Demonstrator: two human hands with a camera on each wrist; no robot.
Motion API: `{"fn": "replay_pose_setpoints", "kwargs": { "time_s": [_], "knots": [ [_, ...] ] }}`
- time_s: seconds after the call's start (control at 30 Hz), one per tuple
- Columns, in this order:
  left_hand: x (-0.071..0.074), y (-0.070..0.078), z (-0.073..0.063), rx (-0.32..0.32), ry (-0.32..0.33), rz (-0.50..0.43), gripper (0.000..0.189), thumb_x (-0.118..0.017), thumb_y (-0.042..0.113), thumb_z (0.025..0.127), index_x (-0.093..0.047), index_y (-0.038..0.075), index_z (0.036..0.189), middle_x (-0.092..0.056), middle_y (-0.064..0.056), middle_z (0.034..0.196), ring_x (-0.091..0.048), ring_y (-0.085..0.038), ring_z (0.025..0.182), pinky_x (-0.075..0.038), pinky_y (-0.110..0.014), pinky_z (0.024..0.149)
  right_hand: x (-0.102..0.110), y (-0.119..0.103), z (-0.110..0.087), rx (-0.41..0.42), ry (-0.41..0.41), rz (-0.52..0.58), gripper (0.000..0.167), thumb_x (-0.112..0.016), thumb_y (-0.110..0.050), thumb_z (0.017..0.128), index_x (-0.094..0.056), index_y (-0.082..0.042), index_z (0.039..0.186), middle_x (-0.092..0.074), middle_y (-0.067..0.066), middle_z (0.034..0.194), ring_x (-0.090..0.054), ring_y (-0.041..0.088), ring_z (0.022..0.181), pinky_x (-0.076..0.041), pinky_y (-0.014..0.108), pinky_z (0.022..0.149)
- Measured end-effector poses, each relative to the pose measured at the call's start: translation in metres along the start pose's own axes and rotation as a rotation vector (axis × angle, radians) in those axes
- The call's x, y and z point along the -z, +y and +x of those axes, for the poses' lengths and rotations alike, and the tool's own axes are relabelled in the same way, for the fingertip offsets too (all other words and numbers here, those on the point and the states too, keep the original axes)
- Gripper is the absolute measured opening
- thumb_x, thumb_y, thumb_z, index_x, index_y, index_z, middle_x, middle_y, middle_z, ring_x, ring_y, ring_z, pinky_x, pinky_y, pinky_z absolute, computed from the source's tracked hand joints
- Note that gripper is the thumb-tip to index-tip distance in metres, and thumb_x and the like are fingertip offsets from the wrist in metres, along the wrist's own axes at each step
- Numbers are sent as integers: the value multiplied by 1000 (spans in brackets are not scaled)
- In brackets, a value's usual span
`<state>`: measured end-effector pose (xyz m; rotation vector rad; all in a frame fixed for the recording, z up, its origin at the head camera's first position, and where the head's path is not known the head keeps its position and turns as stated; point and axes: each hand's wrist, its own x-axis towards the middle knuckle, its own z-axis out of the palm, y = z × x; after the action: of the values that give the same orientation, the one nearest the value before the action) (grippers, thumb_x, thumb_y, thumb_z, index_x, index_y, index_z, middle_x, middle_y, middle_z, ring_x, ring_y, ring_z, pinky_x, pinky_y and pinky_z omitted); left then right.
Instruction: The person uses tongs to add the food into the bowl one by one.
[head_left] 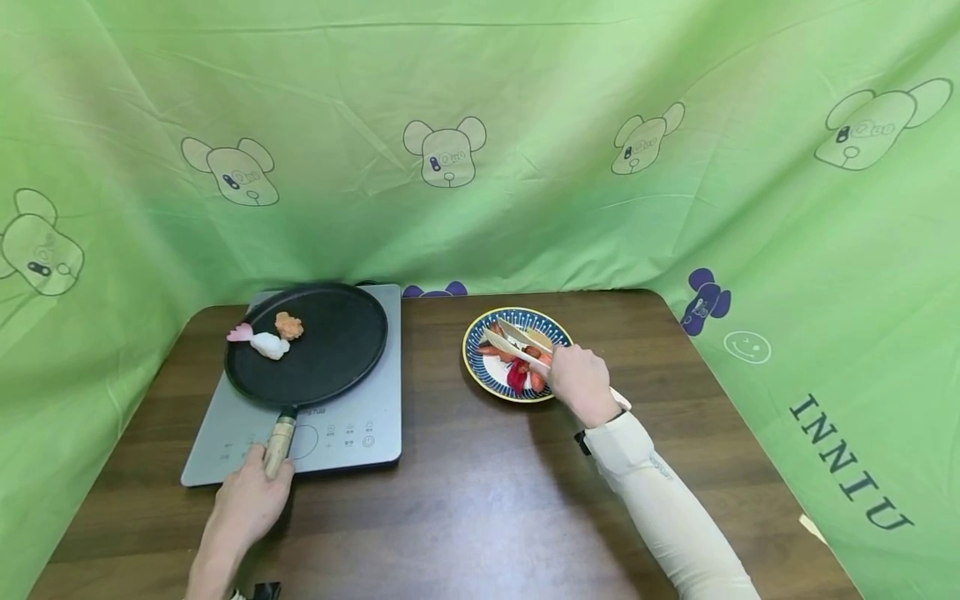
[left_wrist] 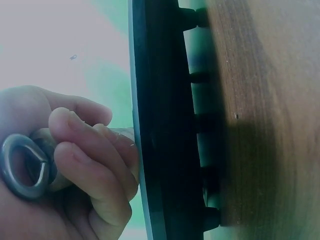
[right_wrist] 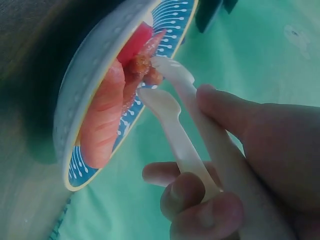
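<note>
On the left, my left hand (head_left: 251,497) is wrapped round the handle (head_left: 281,444) of a black flat pan (head_left: 330,346). In the pan lie a white shrimp-shaped piece with a pink tail (head_left: 268,345) and an orange-brown lump (head_left: 288,326). My right hand (head_left: 581,382) holds pale tongs (head_left: 517,348) over a blue-patterned plate (head_left: 471,364) with a yellow rim. The tong tips (right_wrist: 159,101) stand apart beside a small brown piece (right_wrist: 140,65). A scored sausage-like piece (right_wrist: 103,117) and a red piece (head_left: 517,377) are on the plate.
The pan rests on a grey induction cooker (head_left: 345,442) with touch controls. Both cooker and plate stand on a brown wooden table (head_left: 465,483). A green curtain (head_left: 525,242) with bear prints encloses the back and sides.
</note>
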<state>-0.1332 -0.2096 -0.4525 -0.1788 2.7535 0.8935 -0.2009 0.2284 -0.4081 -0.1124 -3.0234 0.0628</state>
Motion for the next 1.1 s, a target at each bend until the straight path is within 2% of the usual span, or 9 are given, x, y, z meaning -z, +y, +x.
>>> {"fn": "replay_pose_setpoints", "kwargs": {
  "time_s": [0.17, 0.33, 0.67, 0.9, 1.1],
  "knots": [
    [0, 1, 1, -2, -2, 3, 43, -42, 32, 95, -36, -6, 116, -45, -14, 71, -46, -25, 57, -35, -36, 48, 1, 5, 6, -16, -18, -11, 49, -63, -49, 86, -61, -3, 68, -62, 21, 69, -62, 40, 61, -47, 50, 50],
    [1, 1, 1, 2, -5, 8, 44, -42, 31, 95, -36, -6, 117, -46, -14, 71, -46, -25, 57, -35, -36, 48, 2, 12, 12, -38, -47, -16, 51, -63, -48, 85, -65, 1, 72, -63, 22, 73, -62, 41, 64, -47, 51, 52],
    [1, 2, 1, 10, -3, -6, 45, -42, 33, 95, -34, -5, 118, -45, -13, 71, -45, -24, 56, -35, -35, 47, 3, 23, 20, -2, -77, -15, 51, -60, -47, 87, -64, 3, 77, -63, 25, 79, -62, 44, 70, -47, 53, 55],
    [2, 2, 1, 5, 5, -15, 46, -41, 34, 95, -34, -6, 118, -45, -13, 70, -45, -24, 55, -34, -35, 46, -3, 33, 22, 18, -92, -8, 53, -54, -51, 90, -63, -1, 76, -62, 24, 79, -61, 44, 70, -46, 54, 56],
    [1, 1, 0, 11, -2, -16, 45, -42, 32, 95, -35, -5, 118, -45, -13, 70, -45, -24, 55, -35, -35, 47, -5, 38, 19, 8, -122, 43, 52, -51, -52, 92, -58, -6, 70, -62, 24, 80, -61, 43, 70, -46, 54, 55]
  ]
}}
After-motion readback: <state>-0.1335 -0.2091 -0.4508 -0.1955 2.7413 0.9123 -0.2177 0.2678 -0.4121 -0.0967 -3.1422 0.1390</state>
